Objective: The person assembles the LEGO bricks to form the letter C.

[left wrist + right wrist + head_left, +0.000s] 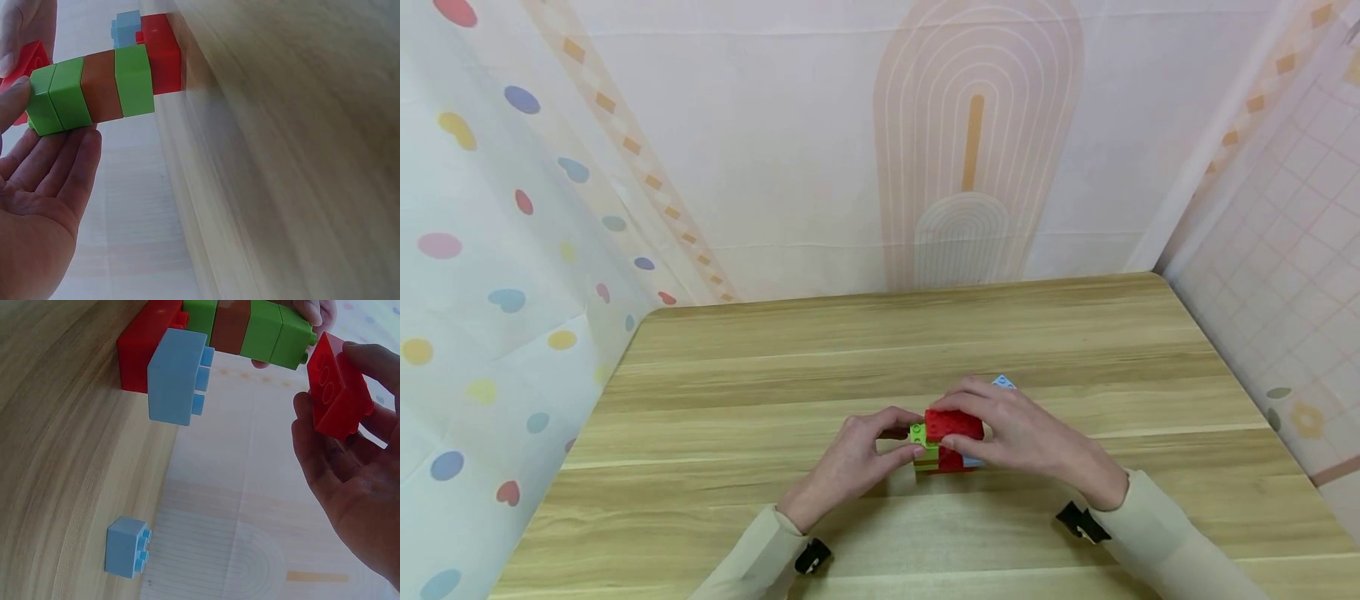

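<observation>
A column of toy building bricks stands on the table: a red base brick (164, 53), then a green brick (134, 81), a brown brick (102, 86) and two more green bricks (69, 100). On the same red base, beside the column, sits a light blue brick (172, 378). My left hand (853, 454) holds the column near its top, thumb on one side and fingers on the other. Between thumb and fingers my right hand (1022, 425) pinches another red brick (340, 387), tilted close by the top green brick's studs, its hollow underside showing in the right wrist view.
A separate light blue brick (1003, 382) lies on the wooden table (775, 350) beyond my right hand. Patterned cloth (790, 150) hangs behind the table and along its sides.
</observation>
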The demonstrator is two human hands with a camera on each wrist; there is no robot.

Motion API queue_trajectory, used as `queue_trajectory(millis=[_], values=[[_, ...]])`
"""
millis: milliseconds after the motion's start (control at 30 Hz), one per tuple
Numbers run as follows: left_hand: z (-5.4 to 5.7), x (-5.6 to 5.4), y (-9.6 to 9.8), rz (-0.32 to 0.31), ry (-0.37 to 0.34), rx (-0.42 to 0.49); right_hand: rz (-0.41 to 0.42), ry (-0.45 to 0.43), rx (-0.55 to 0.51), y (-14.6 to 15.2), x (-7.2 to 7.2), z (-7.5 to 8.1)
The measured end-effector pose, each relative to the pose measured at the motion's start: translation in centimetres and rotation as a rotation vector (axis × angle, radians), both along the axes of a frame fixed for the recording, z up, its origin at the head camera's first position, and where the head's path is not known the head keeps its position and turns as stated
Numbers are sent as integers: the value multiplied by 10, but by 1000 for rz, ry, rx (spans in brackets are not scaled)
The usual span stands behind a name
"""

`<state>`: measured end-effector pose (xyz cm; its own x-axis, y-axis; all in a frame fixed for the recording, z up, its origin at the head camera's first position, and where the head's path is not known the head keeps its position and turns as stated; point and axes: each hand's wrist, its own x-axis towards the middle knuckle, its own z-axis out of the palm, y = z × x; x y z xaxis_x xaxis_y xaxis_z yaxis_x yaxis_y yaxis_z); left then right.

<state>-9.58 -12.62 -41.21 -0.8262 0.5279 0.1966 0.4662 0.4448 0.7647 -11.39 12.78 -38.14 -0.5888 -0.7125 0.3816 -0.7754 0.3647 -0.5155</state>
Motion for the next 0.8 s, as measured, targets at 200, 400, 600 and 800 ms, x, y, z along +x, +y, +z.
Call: queue_trajectory(millis=[200, 400, 600, 800], values=[[1, 0, 0, 12, -4, -8, 22, 4, 11, -1, -1, -3], [1, 0, -1, 10, 5, -9, 34, 6, 22, -1, -2, -4], [1, 0, -1, 7, 14, -10, 24, -9, 40, -1, 0, -2], [1, -1, -1, 7, 14, -14, 26, -14, 58, -1, 0, 0]])
